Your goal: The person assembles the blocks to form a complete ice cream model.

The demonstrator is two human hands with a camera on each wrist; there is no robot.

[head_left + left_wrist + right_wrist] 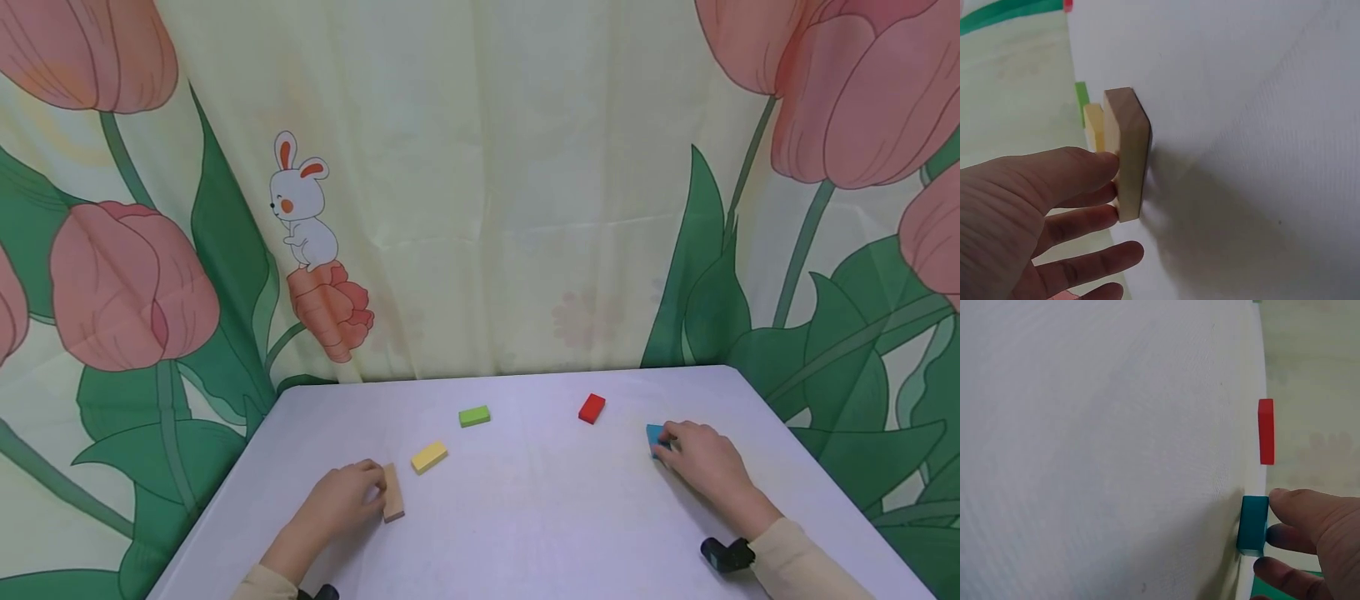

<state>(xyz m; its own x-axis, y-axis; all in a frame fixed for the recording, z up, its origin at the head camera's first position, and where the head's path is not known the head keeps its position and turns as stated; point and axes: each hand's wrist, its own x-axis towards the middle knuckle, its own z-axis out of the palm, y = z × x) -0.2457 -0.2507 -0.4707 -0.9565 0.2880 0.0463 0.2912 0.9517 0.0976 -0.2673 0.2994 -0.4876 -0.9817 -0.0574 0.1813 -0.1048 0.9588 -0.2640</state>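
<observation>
A plain wooden block (393,493) lies on the white-covered table. My left hand (343,498) is at its left side, and in the left wrist view the thumb and fingertips touch or nearly touch one side of the wooden block (1132,147), with the other fingers spread. Far to the right lies a blue block (654,435), partly covered by my right hand (701,454). From the right wrist, the thumb and fingers sit along one side of the blue block (1252,525), extended rather than wrapped around it.
A yellow block (429,457) lies just beyond the wooden one, with a green block (474,416) farther back. A red block (592,408) is left of the blue one. Behind the table (525,517) hangs a curtain (487,208) printed with tulips and a rabbit.
</observation>
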